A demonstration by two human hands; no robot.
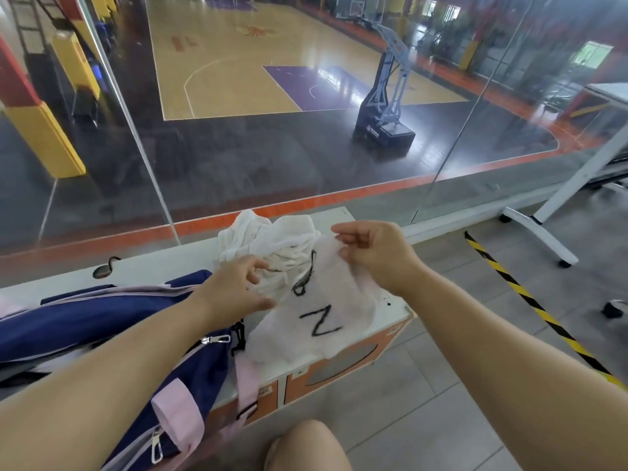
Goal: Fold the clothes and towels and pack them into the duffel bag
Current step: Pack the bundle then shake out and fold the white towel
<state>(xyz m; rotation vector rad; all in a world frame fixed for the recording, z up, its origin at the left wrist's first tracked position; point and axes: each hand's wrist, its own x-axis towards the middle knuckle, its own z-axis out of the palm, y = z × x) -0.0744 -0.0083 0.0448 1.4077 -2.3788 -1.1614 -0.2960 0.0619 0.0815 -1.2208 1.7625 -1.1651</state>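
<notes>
A pale pink towel [326, 321] with black letters stitched on it hangs over the right end of the white bench [149, 266]. My right hand [373, 253] pinches its upper edge and lifts it. My left hand [238, 287] reaches toward the towel's left side with its fingers spread and loosely bent, holding nothing. Behind the towel lies a crumpled heap of white clothes [272, 239]. The navy duffel bag [112, 321] with pink trim and straps lies on the bench at the left, under my left forearm, its zip open.
A glass wall [238, 147] stands right behind the bench, with a basketball court beyond. The bench has an orange front panel [339, 368]. A yellow-black floor tape [530, 300] and a white table leg on castors [543, 232] are at the right. My knee [306, 447] is at the bottom.
</notes>
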